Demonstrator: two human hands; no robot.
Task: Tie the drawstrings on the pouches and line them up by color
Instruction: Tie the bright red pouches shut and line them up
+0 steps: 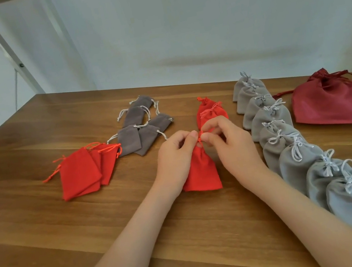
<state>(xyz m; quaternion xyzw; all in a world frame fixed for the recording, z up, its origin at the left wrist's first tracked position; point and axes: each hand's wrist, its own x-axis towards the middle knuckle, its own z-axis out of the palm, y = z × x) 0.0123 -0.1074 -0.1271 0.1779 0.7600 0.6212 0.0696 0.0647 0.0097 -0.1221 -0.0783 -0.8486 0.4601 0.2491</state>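
Left hand [174, 157] and right hand [231, 144], fingers curled, pinching the drawstring [199, 134] at the neck of a red pouch [201, 171] on the tabletop [188, 237]. Lying lengthwise near-to-far, neck toward the far edge, body between the wrists. Beyond: two tied red pouches [212, 112]; right: nine light grey pouches [300, 163], one dark red pouch [334, 103]; left: three untied red pouches [78, 174], five dark grey pouches [128, 139].

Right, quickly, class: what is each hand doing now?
Left hand: pinching the drawstring of the red pouch.
Right hand: pinching the same drawstring.

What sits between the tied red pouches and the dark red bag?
The far end of the row of tied light grey pouches; the head view shows it.
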